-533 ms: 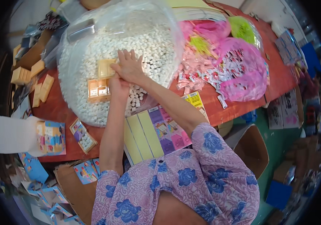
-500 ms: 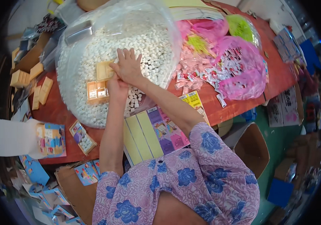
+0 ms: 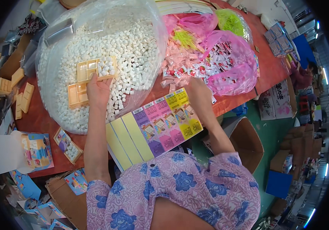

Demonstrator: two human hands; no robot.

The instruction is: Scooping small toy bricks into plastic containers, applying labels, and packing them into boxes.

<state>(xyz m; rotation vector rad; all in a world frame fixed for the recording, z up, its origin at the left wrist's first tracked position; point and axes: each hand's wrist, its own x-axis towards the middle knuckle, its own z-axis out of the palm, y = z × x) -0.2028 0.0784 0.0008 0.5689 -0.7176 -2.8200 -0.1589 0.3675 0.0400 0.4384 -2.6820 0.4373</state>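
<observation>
My left hand [image 3: 97,90] grips the near edge of a tan plastic tray [image 3: 97,68] with compartments, one of them filled with small white cubes. It holds the tray over a big clear bag of white cubes [image 3: 133,42]. A second, empty tan tray [image 3: 76,96] lies on the cubes just left of that hand. My right hand [image 3: 197,94] rests on the red table [image 3: 264,65] at the far end of a row of colourful printed cards [image 3: 168,120], next to loose pink sachets [image 3: 180,71]. Its fingers point down and are hard to make out.
A pink bag of sachets [image 3: 229,63] and a clear bag of green items [image 3: 231,21] lie at the right. Spare tan trays [image 3: 22,99] and printed boxes [image 3: 38,151] lie at the left. An open carton [image 3: 245,142] stands below the table edge, and another person [image 3: 304,74] is at the far right.
My right hand has left the tray and swung right to the table by the coloured cards. My left hand now holds the tray alone, with white cubes in one compartment.
</observation>
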